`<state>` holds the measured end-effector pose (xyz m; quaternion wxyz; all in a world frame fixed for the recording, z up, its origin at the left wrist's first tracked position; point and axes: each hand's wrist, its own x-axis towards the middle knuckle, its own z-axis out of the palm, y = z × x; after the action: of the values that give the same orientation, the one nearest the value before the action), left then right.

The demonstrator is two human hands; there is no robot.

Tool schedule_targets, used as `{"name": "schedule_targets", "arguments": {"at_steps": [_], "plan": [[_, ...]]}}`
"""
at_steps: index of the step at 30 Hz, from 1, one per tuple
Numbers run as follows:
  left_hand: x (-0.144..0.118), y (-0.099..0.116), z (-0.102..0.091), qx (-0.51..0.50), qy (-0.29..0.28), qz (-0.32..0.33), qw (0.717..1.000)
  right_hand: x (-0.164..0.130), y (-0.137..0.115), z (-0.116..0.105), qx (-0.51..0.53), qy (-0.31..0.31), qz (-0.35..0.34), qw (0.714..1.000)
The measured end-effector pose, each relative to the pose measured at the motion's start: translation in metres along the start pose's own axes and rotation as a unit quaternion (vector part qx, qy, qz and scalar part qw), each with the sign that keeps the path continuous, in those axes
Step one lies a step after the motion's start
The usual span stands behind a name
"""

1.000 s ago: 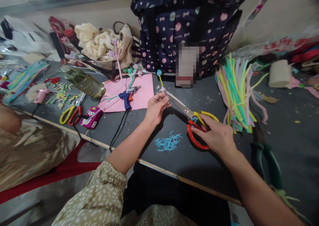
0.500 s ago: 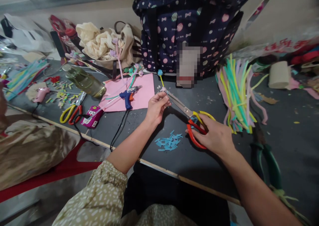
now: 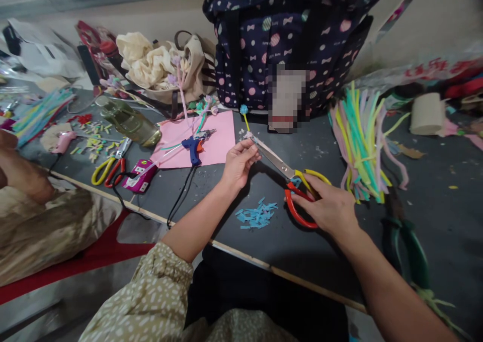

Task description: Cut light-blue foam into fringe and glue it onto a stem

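About scissors (image 3: 284, 168): have silver blades, one red and one yellow handle; are held aslant, pointing forward and to the left. About blue pieces (image 3: 257, 214): are short, narrow strips; lie loosely in one low heap, left of the red handle.

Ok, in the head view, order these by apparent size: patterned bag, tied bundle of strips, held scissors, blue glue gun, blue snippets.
Patterned bag
Tied bundle of strips
Held scissors
Blue glue gun and blue snippets: look too alike to rank
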<state>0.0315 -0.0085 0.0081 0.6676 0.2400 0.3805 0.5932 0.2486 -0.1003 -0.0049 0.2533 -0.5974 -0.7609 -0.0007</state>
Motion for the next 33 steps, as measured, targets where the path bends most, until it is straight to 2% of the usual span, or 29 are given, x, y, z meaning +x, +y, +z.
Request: {"name": "schedule_targets", "arguments": {"at_steps": [12, 17, 21, 26, 33], "plan": [[0.0002, 0.0011, 0.0000, -0.010, -0.004, -0.002, 1.000, -0.0017, -0.0001, 0.0021, 0.051, 0.004, 0.009, 0.999], [0.0018, 0.0002, -0.0012, -0.009, -0.003, -0.003, 1.000, -0.0022, 0.0043, 0.0037, 0.076, -0.002, -0.016, 0.997], [0.0016, 0.0005, 0.0002, 0.001, 0.003, -0.003, 1.000, -0.0016, 0.0045, 0.0049, 0.046, 0.002, -0.035, 0.998], [0.0001, -0.0012, 0.0006, 0.004, 0.000, -0.003, 1.000, 0.0014, -0.0033, 0.0024, -0.006, 0.012, -0.021, 1.000], [-0.0017, -0.0022, 0.0013, -0.008, -0.011, -0.006, 1.000, -0.0028, 0.0016, 0.0064, 0.025, 0.003, -0.035, 0.999]]}}
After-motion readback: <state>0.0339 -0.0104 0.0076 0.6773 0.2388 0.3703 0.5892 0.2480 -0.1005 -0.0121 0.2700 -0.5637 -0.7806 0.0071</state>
